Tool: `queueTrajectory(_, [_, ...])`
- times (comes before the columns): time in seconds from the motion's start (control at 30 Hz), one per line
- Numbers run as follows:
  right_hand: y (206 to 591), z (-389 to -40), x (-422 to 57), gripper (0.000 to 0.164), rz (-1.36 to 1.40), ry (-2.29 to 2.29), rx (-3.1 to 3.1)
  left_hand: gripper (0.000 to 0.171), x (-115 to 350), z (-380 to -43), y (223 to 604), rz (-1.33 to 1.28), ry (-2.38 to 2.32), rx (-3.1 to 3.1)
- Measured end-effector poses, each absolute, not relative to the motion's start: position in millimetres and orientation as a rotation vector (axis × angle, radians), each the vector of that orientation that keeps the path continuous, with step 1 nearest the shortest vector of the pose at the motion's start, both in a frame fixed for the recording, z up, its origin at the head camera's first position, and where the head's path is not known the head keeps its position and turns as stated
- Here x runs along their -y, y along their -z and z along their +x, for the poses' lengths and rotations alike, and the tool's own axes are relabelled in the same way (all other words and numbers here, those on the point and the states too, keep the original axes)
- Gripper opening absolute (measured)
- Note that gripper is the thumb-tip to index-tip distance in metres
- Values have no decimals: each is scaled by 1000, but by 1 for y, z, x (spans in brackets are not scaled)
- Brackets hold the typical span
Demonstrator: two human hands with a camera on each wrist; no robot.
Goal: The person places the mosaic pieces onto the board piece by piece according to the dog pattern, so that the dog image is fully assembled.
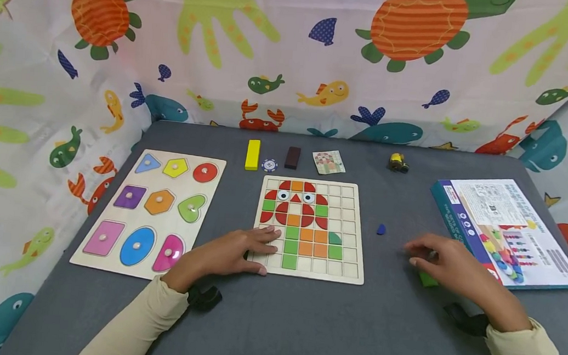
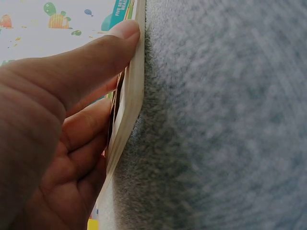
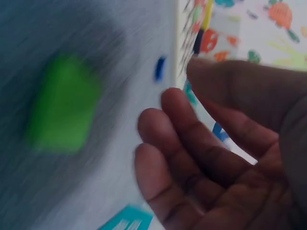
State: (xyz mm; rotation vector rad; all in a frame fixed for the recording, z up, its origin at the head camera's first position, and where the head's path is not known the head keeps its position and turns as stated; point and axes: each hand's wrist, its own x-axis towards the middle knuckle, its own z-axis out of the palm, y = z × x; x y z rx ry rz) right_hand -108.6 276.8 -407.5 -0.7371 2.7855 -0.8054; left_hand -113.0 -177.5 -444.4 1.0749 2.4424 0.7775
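A wooden grid board (image 1: pixel 346 209) lies mid-table, with red, orange and green tiles forming a picture with two round eyes (image 1: pixel 283 195). My left hand (image 1: pixel 231 253) rests on its lower left corner, fingers extended over the squares. In the left wrist view the thumb (image 2: pixel 127 31) lies along the board's edge (image 2: pixel 136 72). My right hand (image 1: pixel 448 263) hovers right of the board with loosely bent fingers and nothing between them. Below it a green block (image 1: pixel 427 280) lies on the cloth, blurred in the right wrist view. A small blue piece (image 1: pixel 381 229) lies between board and right hand.
A shape puzzle board (image 1: pixel 113 215) with knobbed pieces lies at left. Along the back are a yellow block (image 1: pixel 252 155), a poker chip (image 1: pixel 269 165), a dark brown block (image 1: pixel 292 158), a patterned card (image 1: pixel 329 162) and a small yellow-black toy (image 1: pixel 398 163). A boxed set (image 1: pixel 512 232) lies at right.
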Motion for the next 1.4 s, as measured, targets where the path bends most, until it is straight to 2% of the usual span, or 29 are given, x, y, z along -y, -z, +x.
queueTrajectory(0.23, [421, -91, -311, 27, -677, 865, -2664, 60, 175, -109, 445, 1049, -768, -2419])
queueTrajectory(0.47, [433, -88, -307, 27, -852, 856, -2657, 59, 176, -107, 448, 1045, -784, -2413])
queueTrajectory(0.77, [422, -104, -263, 14, -842, 815, -2643, 59, 177, -108, 448, 1053, -776, -2424])
queueTrajectory(1.1, [413, -117, -197, 15, -936, 959, -2586, 59, 177, -111, 447, 1087, -769, -2438])
queueTrajectory(1.4, [420, -117, -163, 11, -1001, 972, -2458, 58, 176, -112, 439, 1107, -636, -2451])
